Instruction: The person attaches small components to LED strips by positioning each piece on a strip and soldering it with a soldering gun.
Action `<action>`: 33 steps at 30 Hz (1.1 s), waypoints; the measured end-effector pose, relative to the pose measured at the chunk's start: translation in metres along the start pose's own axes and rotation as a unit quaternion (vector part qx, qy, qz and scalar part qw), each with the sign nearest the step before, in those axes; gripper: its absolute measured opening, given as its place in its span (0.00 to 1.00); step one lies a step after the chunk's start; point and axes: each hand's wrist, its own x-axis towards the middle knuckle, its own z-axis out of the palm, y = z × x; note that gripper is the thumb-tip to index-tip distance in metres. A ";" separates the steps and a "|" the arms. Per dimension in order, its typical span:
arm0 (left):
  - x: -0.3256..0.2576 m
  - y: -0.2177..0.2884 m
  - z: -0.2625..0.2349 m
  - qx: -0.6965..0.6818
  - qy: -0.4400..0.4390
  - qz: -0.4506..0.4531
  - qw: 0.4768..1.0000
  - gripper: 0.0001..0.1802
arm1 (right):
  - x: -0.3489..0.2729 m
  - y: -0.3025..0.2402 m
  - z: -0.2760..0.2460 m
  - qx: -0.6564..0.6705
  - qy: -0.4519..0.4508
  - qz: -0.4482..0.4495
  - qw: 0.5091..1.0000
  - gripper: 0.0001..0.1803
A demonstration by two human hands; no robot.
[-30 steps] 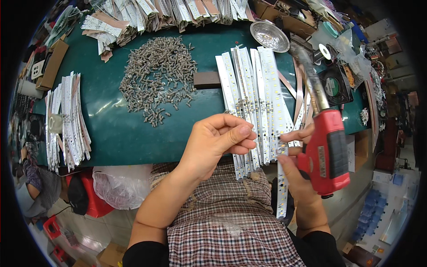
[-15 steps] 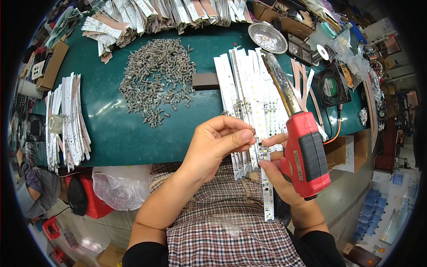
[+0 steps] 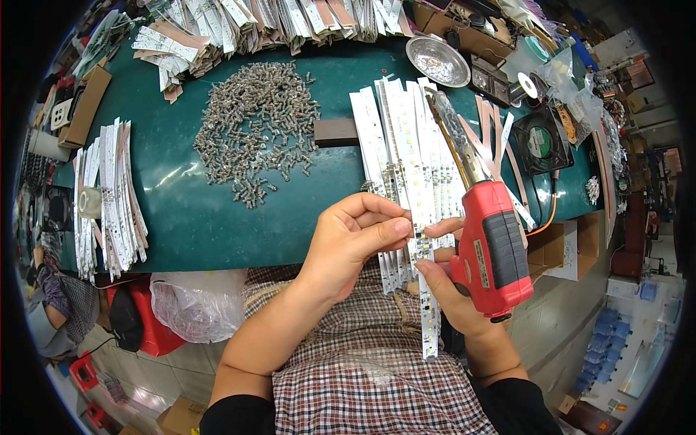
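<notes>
My left hand (image 3: 359,239) pinches a long white LED strip (image 3: 426,304) near its middle, over the near edge of the green mat (image 3: 217,210). My right hand (image 3: 453,283) grips a red soldering gun (image 3: 493,246) with its long tip (image 3: 453,134) pointing away over the mat, and its fingers also touch the same strip. Several more white LED strips (image 3: 402,138) lie side by side on the mat just beyond my hands. A heap of small grey metal parts (image 3: 254,130) lies to the left of them.
A stack of white strips (image 3: 109,196) sits at the mat's left edge, and more strips (image 3: 275,22) line the far edge. A metal bowl (image 3: 437,61), a small black fan (image 3: 544,141) and a dark block (image 3: 336,132) are nearby. A red stool (image 3: 145,319) stands below the table.
The soldering gun has swung left and closer to my left hand. The strip between my hands has shifted left and now hangs lower over my lap.
</notes>
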 end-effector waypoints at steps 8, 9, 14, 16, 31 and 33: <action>-0.001 0.002 -0.002 0.022 0.008 0.010 1.000 0.10 | -0.003 0.002 0.007 0.011 0.025 0.006 1.000 0.14; -0.002 0.003 -0.002 0.033 0.007 0.011 0.999 0.10 | -0.004 0.003 0.008 0.011 0.024 0.007 1.000 0.14; -0.001 0.005 -0.002 0.045 0.014 0.014 0.999 0.10 | -0.004 0.007 0.011 -0.039 0.048 -0.058 0.996 0.21; -0.002 0.004 -0.001 0.048 0.015 0.017 0.999 0.10 | -0.004 0.008 0.012 -0.056 0.062 -0.077 0.993 0.23; -0.001 -0.001 0.002 0.119 0.029 0.110 0.986 0.08 | -0.003 0.013 0.013 -0.193 0.058 -0.253 0.946 0.25; 0.000 -0.001 0.001 0.105 0.018 0.081 0.991 0.09 | -0.003 0.012 0.014 -0.192 0.057 -0.255 0.946 0.25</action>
